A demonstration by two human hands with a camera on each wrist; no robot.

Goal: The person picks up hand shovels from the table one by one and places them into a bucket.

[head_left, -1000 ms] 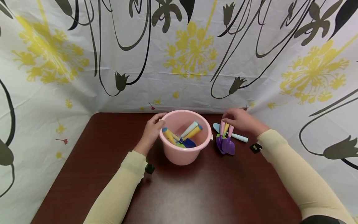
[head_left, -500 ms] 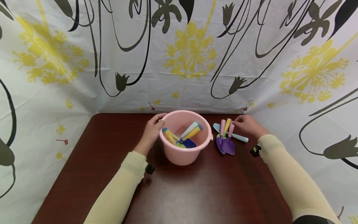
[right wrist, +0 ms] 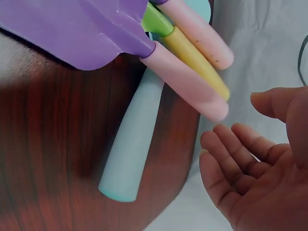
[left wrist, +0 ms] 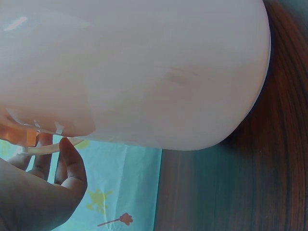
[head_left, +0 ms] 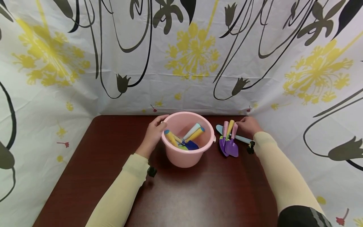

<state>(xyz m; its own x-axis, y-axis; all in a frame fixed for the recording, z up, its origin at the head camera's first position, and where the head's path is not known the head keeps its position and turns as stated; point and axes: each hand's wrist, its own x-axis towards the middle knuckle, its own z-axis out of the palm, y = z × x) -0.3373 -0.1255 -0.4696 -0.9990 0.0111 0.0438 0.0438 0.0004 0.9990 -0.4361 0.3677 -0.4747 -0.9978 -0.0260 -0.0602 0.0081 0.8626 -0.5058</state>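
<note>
My left hand (head_left: pixel 154 135) grips the rim of a pink bucket (head_left: pixel 184 159) on its left side. In the left wrist view, its thumb and fingers bend around a pale strip at the rim, beside the bucket wall (left wrist: pixel 168 86). Inside lie several toy garden tools, with a light blue handle (head_left: pixel 192 131) and yellow handles (head_left: pixel 195 134). My right hand (right wrist: pixel 255 173) is beside a purple toy shovel (head_left: pixel 232 147), fingers relaxed and holding nothing, fingertips just off its pink handle (right wrist: pixel 187 89). That shovel lies with another pink-handled tool (right wrist: pixel 202 38) and a yellow-handled one (right wrist: pixel 199 62).
A light blue tool (right wrist: pixel 132 139) lies crosswise under the pile, right of the bucket. Everything stands on a dark red-brown table (head_left: pixel 181 195). Its far edge meets a white patterned sheet (head_left: pixel 147 63) that hangs behind and at both sides.
My right hand has drawn back to the right from over the tool handles, uncovering their ends, and its forearm has swung inward. The left hand and the bucket stay in place.
</note>
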